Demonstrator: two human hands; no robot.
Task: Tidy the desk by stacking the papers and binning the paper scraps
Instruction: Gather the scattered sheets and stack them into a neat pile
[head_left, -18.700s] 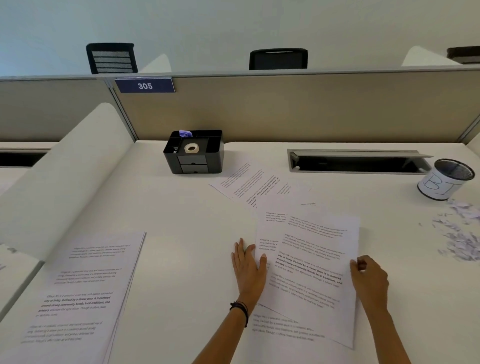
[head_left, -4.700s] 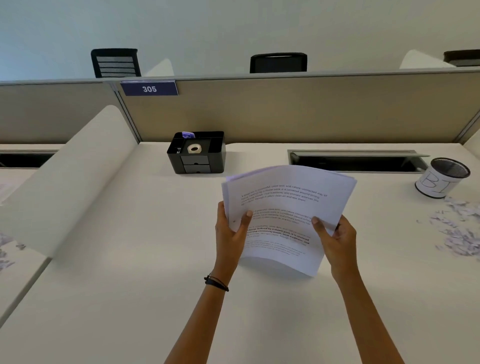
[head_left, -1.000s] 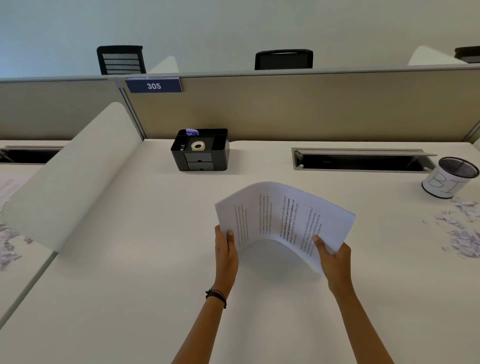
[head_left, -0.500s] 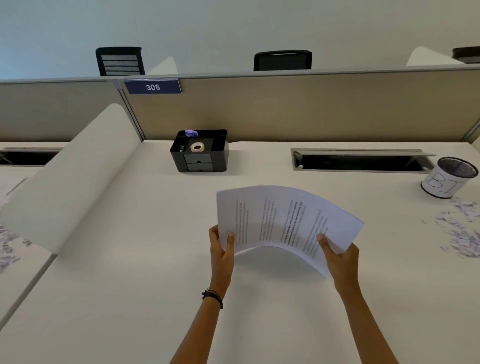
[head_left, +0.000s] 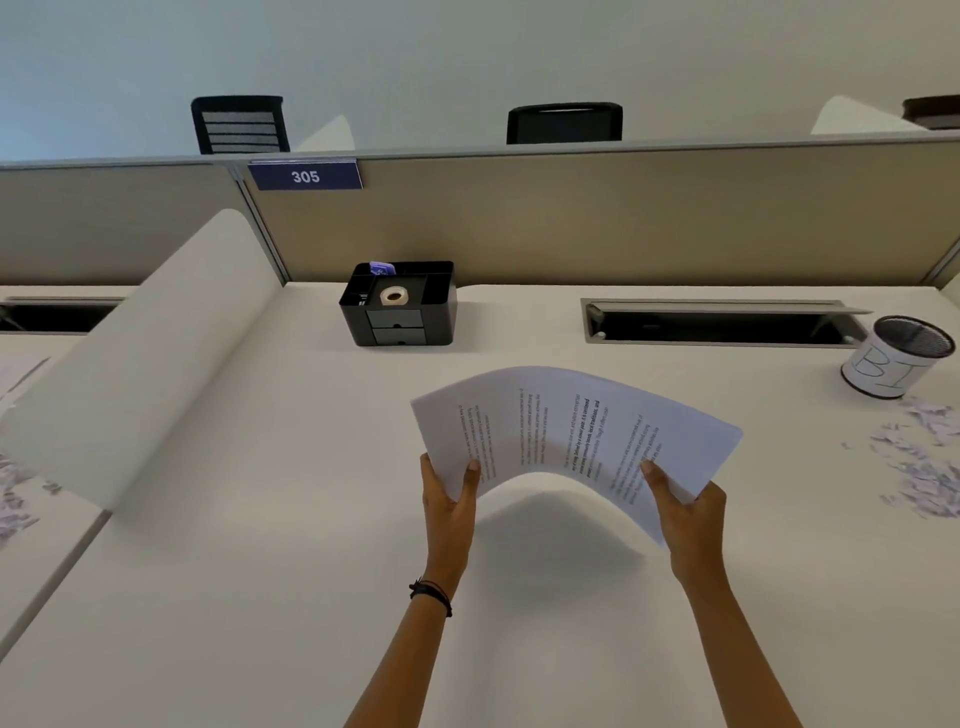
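Note:
A stack of printed papers (head_left: 566, 421) is held above the middle of the white desk (head_left: 260, 597), turned sideways and bowed upward in an arch. My left hand (head_left: 449, 493) grips its near left corner, thumb on top. My right hand (head_left: 685, 512) grips the near right edge. A pile of small white paper scraps (head_left: 927, 467) lies on the desk at the far right. Just behind them stands a black mesh cup wrapped in white paper with hand-drawn letters, the bin (head_left: 896, 358).
A black desk organiser (head_left: 400, 304) with a tape roll sits at the back centre. An open cable tray slot (head_left: 717, 325) runs along the back right. A curved white divider (head_left: 145, 358) bounds the left side, with more scraps (head_left: 15, 499) beyond it. A beige partition stands behind.
Over the last second the stack has flattened out and spread wider between my hands, and both hands have shifted slightly right. Earlier the sheets lay spread on the desk.

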